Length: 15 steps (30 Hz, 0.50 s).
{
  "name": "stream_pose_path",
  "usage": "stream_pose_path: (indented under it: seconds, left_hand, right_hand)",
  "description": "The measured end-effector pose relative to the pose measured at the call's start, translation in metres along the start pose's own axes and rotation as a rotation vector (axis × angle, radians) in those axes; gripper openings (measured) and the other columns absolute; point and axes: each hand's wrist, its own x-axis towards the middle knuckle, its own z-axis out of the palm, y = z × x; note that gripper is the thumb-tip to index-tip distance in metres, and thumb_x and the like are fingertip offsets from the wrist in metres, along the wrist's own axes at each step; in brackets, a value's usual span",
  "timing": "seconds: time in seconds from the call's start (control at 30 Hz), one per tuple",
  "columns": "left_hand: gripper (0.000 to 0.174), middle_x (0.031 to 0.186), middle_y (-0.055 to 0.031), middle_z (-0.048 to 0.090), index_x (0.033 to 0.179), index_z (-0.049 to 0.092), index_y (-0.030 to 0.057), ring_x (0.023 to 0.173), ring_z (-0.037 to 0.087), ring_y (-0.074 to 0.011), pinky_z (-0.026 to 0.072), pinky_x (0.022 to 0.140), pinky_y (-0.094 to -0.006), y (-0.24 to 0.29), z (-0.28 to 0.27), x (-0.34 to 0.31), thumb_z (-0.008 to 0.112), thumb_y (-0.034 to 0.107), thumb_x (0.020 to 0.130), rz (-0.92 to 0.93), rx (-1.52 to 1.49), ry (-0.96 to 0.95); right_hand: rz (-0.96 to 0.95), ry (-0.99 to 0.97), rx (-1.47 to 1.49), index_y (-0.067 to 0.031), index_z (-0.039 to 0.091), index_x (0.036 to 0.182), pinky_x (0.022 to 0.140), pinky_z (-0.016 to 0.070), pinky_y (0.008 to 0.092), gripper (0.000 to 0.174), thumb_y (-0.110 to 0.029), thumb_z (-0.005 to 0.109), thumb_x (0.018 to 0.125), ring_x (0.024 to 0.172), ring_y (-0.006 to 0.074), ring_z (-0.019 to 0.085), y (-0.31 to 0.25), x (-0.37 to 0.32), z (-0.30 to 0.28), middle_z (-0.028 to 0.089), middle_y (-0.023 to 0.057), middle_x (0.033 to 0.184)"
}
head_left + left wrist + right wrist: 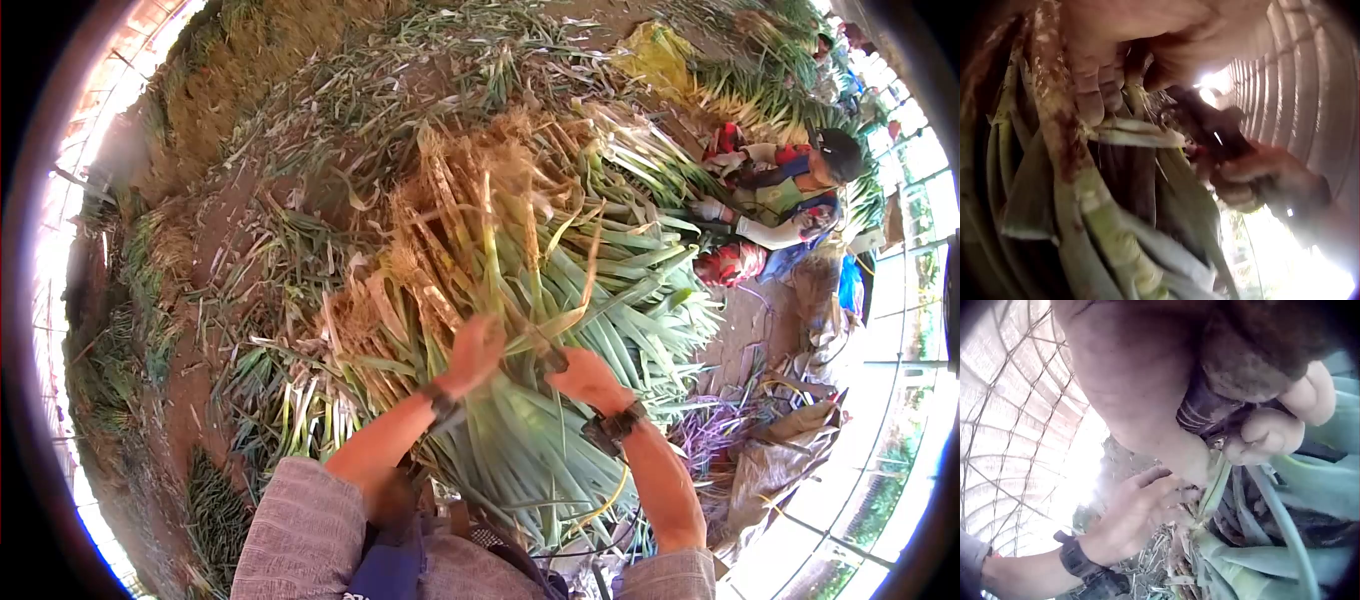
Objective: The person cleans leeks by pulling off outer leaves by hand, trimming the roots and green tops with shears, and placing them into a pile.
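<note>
In the head view a large heap of leeks [590, 265] lies in front of me, brown roots to the left and broad green leaves to the right. My left hand [475, 352], slightly blurred, is over the middle of the heap, its fingers bent around a leek [491, 245]. Close beside it my right hand [588, 380] grips a dark, ridged tool handle [1200, 409]; the tool's working end is hidden. In the right wrist view a green leaf [1213, 494] passes just under the right thumb, with the left fingertips close to it.
Leaf scraps [290, 230] litter the soil to the left. A person [790, 190] in a dark cap works at the heap's right side. A yellow sheet [655, 55] lies at the back, purple strings [715, 430] and a brown tarp [785, 465] at right.
</note>
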Motion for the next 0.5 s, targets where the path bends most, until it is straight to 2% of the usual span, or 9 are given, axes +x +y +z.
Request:
stream_pose_path:
  seconds: [0.03, 0.1, 0.23, 0.3, 0.33, 0.37, 0.43, 0.47, 0.5]
  left_hand:
    - [0.039, 0.115, -0.0221, 0.061, 0.120, 0.058, -0.0025, 0.104, 0.063, -0.0309, 0.0528, 0.088, -0.0444, 0.000, -0.001, 0.015, 0.055, 0.029, 0.097, 0.043, 0.038, 0.096]
    - [0.036, 0.103, -0.0244, 0.064, 0.113, 0.058, -0.0044, 0.092, 0.064, -0.0352, 0.0508, 0.079, -0.0430, -0.008, 0.002, 0.049, 0.059, 0.026, 0.093, 0.007, -0.030, 0.167]
    - [0.040, 0.097, -0.0229, 0.065, 0.115, 0.057, -0.0041, 0.087, 0.063, -0.0360, 0.0515, 0.075, -0.0437, 0.003, 0.015, 0.101, 0.063, 0.028, 0.092, 0.103, 0.155, 0.252]
    - [0.046, 0.097, -0.0237, 0.065, 0.115, 0.057, -0.0036, 0.085, 0.063, -0.0368, 0.0505, 0.071, -0.0474, 0.027, 0.015, 0.121, 0.065, 0.035, 0.091, -0.118, 0.388, 0.023]
    - [0.055, 0.099, -0.0245, 0.065, 0.118, 0.056, -0.0033, 0.085, 0.063, -0.0369, 0.0487, 0.067, -0.0499, 0.046, 0.016, 0.126, 0.066, 0.043, 0.089, -0.185, 0.432, -0.022]
    - [0.055, 0.099, -0.0245, 0.065, 0.118, 0.056, -0.0033, 0.085, 0.063, -0.0369, 0.0487, 0.067, -0.0499, 0.045, 0.027, 0.132, 0.066, 0.043, 0.089, -0.162, 0.423, -0.032]
    - [0.057, 0.096, -0.0248, 0.066, 0.118, 0.056, -0.0048, 0.083, 0.063, -0.0398, 0.0490, 0.069, -0.0512, 0.033, 0.046, 0.142, 0.066, 0.042, 0.087, -0.197, 0.395, -0.047]
    - [0.054, 0.097, -0.0256, 0.066, 0.117, 0.057, -0.0063, 0.086, 0.063, -0.0419, 0.0507, 0.073, -0.0514, 0.020, 0.052, 0.145, 0.065, 0.037, 0.085, -0.163, 0.351, -0.091]
    - [0.052, 0.097, -0.0269, 0.066, 0.111, 0.058, -0.0072, 0.090, 0.063, -0.0443, 0.0510, 0.077, -0.0526, -0.021, 0.076, 0.148, 0.064, 0.036, 0.082, -0.079, 0.239, 0.104]
  right_hand:
    - [0.007, -0.001, -0.008, -0.0005, 0.062, 0.086, 0.063, 0.0452, 0.0418, 0.035, -0.033, 0.067, 0.076, 0.066, 0.0306, 0.058, -0.002, -0.005, -0.003, 0.059, 0.0171, 0.069]
    - [0.138, 0.046, 0.210, -0.0018, 0.065, 0.099, 0.075, 0.0492, 0.0445, 0.035, -0.031, 0.067, 0.079, 0.088, 0.0392, 0.065, -0.013, -0.017, -0.015, 0.068, 0.0215, 0.090]
    - [0.179, 0.039, 0.242, -0.0007, 0.064, 0.099, 0.073, 0.0489, 0.0438, 0.039, -0.033, 0.069, 0.078, 0.083, 0.0378, 0.065, 0.000, -0.048, -0.023, 0.068, 0.0207, 0.086]
    - [0.189, 0.054, 0.122, -0.0010, 0.063, 0.101, 0.072, 0.0492, 0.0443, 0.040, -0.034, 0.069, 0.079, 0.081, 0.0379, 0.065, 0.024, -0.069, -0.011, 0.068, 0.0210, 0.086]
    - [0.188, 0.066, 0.125, -0.0013, 0.063, 0.103, 0.071, 0.0494, 0.0449, 0.042, -0.035, 0.070, 0.078, 0.079, 0.0378, 0.065, 0.026, -0.084, -0.010, 0.067, 0.0210, 0.084]
    - [0.178, 0.102, 0.065, -0.0015, 0.063, 0.101, 0.071, 0.0495, 0.0450, 0.042, -0.036, 0.071, 0.078, 0.078, 0.0383, 0.065, 0.029, -0.095, -0.007, 0.067, 0.0214, 0.083]
    - [0.206, 0.103, 0.192, -0.0014, 0.063, 0.098, 0.071, 0.0494, 0.0453, 0.041, -0.036, 0.071, 0.078, 0.077, 0.0392, 0.064, 0.028, -0.119, -0.005, 0.066, 0.0222, 0.083]
    - [0.235, 0.080, 0.155, -0.0020, 0.063, 0.098, 0.070, 0.0493, 0.0456, 0.039, -0.035, 0.070, 0.078, 0.077, 0.0394, 0.064, 0.036, -0.127, 0.002, 0.066, 0.0224, 0.083]
    - [0.254, 0.059, 0.117, -0.0026, 0.063, 0.098, 0.070, 0.0491, 0.0459, 0.038, -0.035, 0.069, 0.079, 0.077, 0.0397, 0.064, 0.043, -0.132, 0.008, 0.066, 0.0225, 0.084]
